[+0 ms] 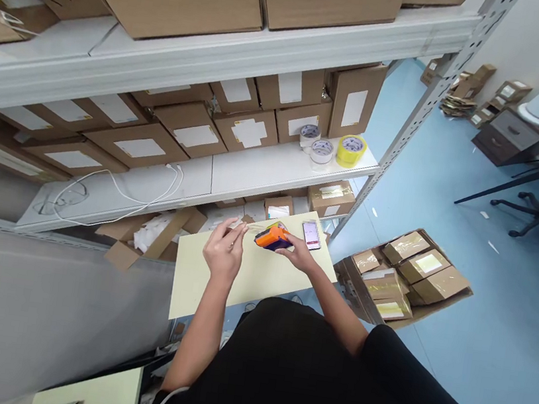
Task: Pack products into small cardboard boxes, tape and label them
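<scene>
The hands work over the tabletop, apart from one another. The right hand grasps the right end of an orange and dark dispenser, apparently for tape. The left hand is raised with its fingertips drawn together; a faint strip seems to run from there towards the dispenser, but it is too fine to tell whether those fingers grip it.

The dispenser lies between the hands, its long axis running roughly left to right, the left end slightly nearer the body. That free end points towards the left fingertips, with a small gap between. The right hand is the nearer one, being in contact. Whether the dispenser touches the tabletop or is held just above it, I cannot tell.

A phone lies just beyond the right hand, near the tabletop's right edge. Past it, a yellow roll stands on the shelf.
</scene>
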Demonstrator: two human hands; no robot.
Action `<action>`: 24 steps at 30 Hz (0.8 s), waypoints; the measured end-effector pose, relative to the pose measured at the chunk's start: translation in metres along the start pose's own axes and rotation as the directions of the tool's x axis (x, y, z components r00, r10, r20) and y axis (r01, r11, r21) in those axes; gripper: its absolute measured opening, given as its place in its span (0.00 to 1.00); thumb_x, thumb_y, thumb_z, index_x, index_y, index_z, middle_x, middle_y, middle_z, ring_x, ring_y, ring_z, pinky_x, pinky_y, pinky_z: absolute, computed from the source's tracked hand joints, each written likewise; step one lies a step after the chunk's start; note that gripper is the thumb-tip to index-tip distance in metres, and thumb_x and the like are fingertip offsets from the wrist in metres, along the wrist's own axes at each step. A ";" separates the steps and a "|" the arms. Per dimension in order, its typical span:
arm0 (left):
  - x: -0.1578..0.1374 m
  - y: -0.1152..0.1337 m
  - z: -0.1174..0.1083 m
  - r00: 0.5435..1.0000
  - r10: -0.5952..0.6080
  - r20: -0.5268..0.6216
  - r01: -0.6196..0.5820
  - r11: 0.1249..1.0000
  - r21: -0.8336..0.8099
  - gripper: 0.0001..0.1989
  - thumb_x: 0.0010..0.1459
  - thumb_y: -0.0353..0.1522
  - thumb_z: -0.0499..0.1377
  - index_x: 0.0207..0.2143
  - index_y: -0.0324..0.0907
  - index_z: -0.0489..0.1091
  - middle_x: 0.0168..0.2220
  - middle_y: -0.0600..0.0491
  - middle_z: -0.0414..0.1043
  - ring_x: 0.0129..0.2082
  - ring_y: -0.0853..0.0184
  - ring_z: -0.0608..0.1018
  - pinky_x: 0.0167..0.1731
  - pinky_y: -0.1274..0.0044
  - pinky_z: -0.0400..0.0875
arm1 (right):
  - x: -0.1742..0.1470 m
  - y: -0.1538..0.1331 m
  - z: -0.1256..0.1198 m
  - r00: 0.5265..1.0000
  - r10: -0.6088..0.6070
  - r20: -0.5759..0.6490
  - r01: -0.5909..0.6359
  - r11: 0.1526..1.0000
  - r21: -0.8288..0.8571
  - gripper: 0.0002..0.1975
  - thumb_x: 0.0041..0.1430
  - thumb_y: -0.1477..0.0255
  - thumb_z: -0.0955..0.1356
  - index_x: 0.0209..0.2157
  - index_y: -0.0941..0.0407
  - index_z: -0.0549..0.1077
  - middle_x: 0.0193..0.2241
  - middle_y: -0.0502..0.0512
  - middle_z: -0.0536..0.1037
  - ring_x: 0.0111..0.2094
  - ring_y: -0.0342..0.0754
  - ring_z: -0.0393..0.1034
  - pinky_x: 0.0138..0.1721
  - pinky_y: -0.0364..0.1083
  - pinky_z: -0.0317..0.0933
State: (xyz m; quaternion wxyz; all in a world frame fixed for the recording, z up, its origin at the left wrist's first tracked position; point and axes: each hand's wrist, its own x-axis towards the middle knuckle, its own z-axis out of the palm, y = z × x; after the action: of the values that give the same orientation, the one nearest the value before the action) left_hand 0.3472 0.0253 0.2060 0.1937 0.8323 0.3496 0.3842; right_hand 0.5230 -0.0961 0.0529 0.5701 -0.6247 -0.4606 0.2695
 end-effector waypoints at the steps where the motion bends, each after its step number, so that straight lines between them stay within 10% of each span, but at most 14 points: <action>1: 0.001 -0.004 -0.001 1.000 0.003 0.010 -0.003 1.000 0.015 0.15 0.69 0.44 0.58 0.44 0.49 0.83 0.54 0.46 0.79 0.42 0.60 0.82 0.48 0.67 0.76 | 0.001 0.003 0.001 1.000 0.002 0.000 -0.002 1.000 -0.023 0.24 0.61 0.55 0.75 0.51 0.56 0.78 0.49 0.62 0.82 0.51 0.58 0.76 0.56 0.56 0.69; 8: -0.011 -0.012 -0.005 0.979 -0.093 0.183 0.039 0.960 0.279 0.32 0.70 0.47 0.55 0.72 0.45 0.61 0.76 0.41 0.49 0.63 0.49 0.74 0.53 0.66 0.77 | 0.022 -0.001 0.019 0.956 -0.100 -0.276 0.008 0.949 -0.315 0.24 0.66 0.55 0.72 0.56 0.55 0.76 0.51 0.67 0.80 0.55 0.64 0.75 0.59 0.63 0.67; 13: -0.014 -0.016 -0.011 0.948 -0.286 0.141 0.252 0.943 0.219 0.56 0.65 0.43 0.62 0.77 0.43 0.22 0.73 0.37 0.57 0.56 0.52 0.80 0.48 0.64 0.81 | 0.059 -0.018 0.021 0.930 -0.199 -0.308 0.039 0.889 -0.456 0.25 0.71 0.57 0.67 0.61 0.56 0.71 0.51 0.67 0.79 0.54 0.63 0.74 0.60 0.64 0.65; 24: -0.014 -0.048 -0.051 0.978 -0.201 0.047 0.201 0.980 0.012 0.30 0.68 0.38 0.58 0.70 0.49 0.61 0.62 0.45 0.72 0.51 0.59 0.81 0.45 0.68 0.83 | 0.192 -0.042 -0.026 0.987 -0.056 -0.149 -0.078 0.650 -0.756 0.28 0.65 0.76 0.66 0.66 0.66 0.63 0.55 0.74 0.76 0.56 0.65 0.68 0.61 0.61 0.57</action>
State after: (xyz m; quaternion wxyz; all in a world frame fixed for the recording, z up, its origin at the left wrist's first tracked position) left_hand 0.2805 0.0505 0.2030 0.2371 0.8023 0.4285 0.3413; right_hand 0.6171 0.0581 0.1350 0.2894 -0.8280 -0.4802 0.0048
